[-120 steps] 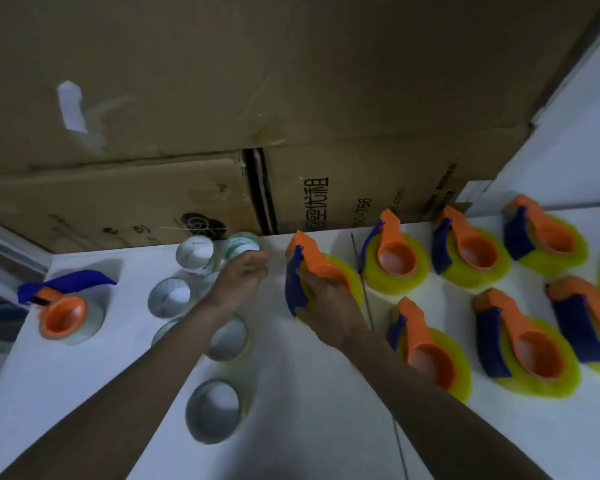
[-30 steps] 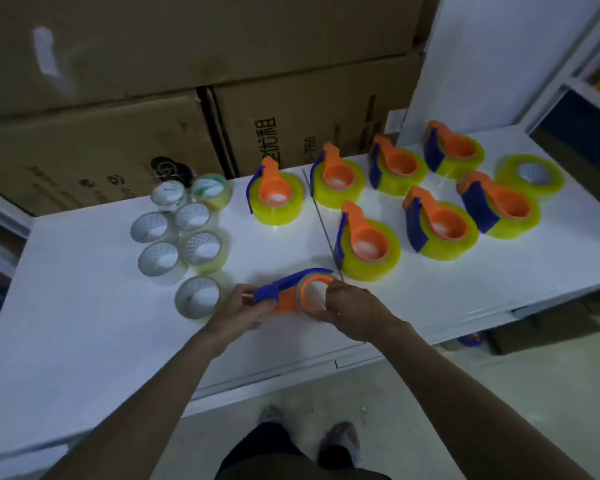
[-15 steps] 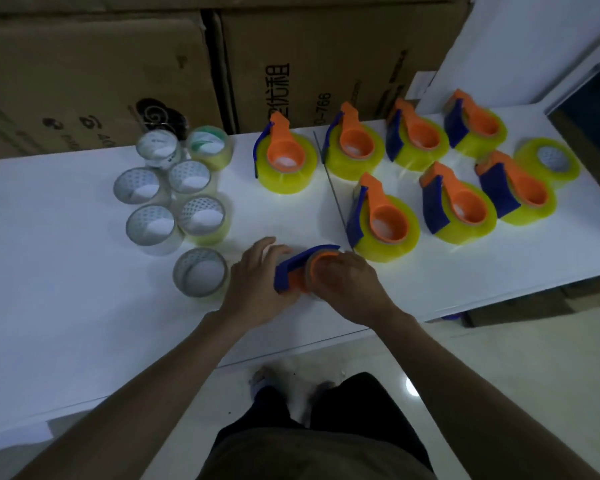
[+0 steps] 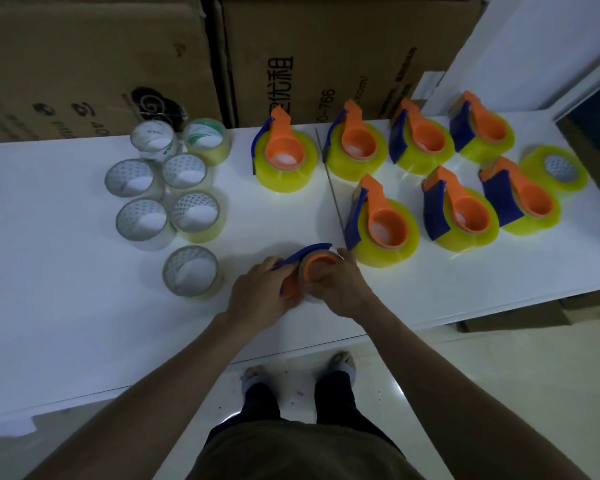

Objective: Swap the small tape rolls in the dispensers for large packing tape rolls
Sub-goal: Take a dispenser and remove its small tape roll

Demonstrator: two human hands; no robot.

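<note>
Head view: we count seven yellow-roll orange dispensers [image 4: 284, 157], seven small clear rolls [image 4: 190, 270], one bare yellow roll [image 4: 555, 173]; both hands' fingers [image 4: 340, 271] grip an eighth orange-and-blue dispenser [image 4: 314, 266].

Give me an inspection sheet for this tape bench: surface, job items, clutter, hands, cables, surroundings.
Surface: white table, two panels meeting at a seam.
Job's things: held dispenser with small roll; seven dispensers on yellow rolls, e.g.; spare yellow roll far right.
Clutter: seven loose small rolls at left, e.g..
Grippers: left hand grips the dispenser's blue side; right hand grips its roll.
Cables: nothing seen.
Surroundings: cardboard boxes behind; pale floor below.
</note>
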